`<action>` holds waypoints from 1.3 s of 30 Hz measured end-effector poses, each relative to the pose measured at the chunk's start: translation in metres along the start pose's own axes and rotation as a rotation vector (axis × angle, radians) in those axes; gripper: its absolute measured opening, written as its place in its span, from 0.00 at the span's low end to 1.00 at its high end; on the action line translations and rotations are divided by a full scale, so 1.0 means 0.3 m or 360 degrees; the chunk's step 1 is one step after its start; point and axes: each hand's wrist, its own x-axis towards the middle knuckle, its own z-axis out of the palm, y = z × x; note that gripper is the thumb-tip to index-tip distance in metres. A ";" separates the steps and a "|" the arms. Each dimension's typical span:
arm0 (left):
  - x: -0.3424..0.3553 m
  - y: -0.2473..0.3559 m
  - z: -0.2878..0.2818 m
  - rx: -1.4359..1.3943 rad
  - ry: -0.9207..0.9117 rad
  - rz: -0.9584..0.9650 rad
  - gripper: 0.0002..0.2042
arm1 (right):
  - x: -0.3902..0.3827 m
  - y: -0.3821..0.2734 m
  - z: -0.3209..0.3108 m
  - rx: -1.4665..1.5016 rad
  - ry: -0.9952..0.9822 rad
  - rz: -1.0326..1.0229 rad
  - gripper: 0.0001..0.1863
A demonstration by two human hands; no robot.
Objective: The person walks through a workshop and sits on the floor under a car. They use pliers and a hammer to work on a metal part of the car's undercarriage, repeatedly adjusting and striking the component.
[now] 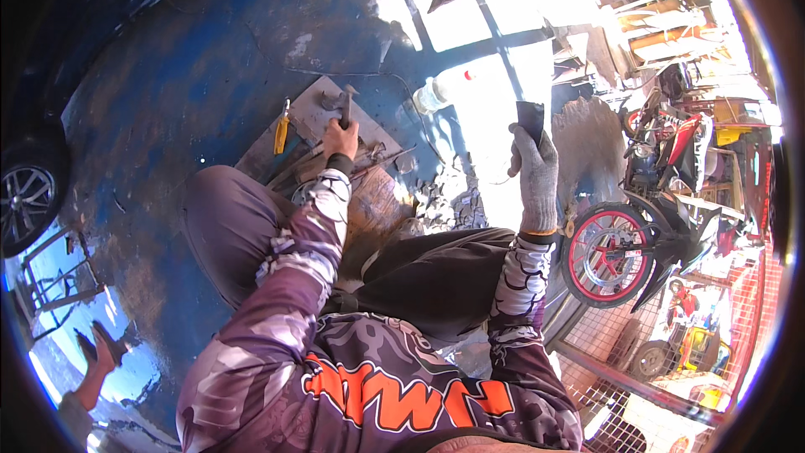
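Note:
My bare left hand (340,139) is wrapped around the handle of a hammer (345,106), its head pointing away from me over a flat board (310,101) on the floor. My right hand (535,169), in a grey knit glove, is raised to the right and pinches a small dark flat piece (530,117). Left of the hammer, a tool with a yellow handle (282,136) lies on the board. Close to my left wrist are several long thin pieces, too jumbled to name. Many grey scraps (453,201) are strewn between my knees and the board.
A clear plastic container (431,96) lies beyond the scraps, near a thin cable. At right stands a motorcycle with a red-rimmed wheel (610,255), above wire mesh (620,394). A car wheel (30,193) is at far left; another person's foot (102,351) shows at lower left.

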 end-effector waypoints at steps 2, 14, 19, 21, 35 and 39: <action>-0.006 0.136 -0.091 -0.0824 -0.0206 -0.0187 0.25 | -0.001 -0.022 0.021 0.0000 0.0043 -0.0120 0.09; -0.042 0.865 -0.712 -0.2090 -0.0849 0.0246 0.21 | 0.277 -0.582 0.201 0.0646 0.0170 -0.0886 0.19; -0.037 0.823 -0.769 -0.2119 -0.0737 0.0300 0.16 | 0.340 -0.610 0.329 0.0339 0.0010 -0.1150 0.24; -0.011 0.793 -0.794 -0.2145 -0.0643 0.0305 0.15 | 0.362 -0.608 0.374 0.0216 0.0164 -0.1028 0.25; 0.017 0.801 -0.779 -0.2223 -0.0739 0.0250 0.15 | 0.497 -0.547 0.395 0.0193 0.0266 -0.1120 0.14; 0.011 0.846 -0.746 -0.2238 -0.0713 0.0286 0.15 | 0.501 -0.561 0.399 0.0250 0.0283 -0.0997 0.15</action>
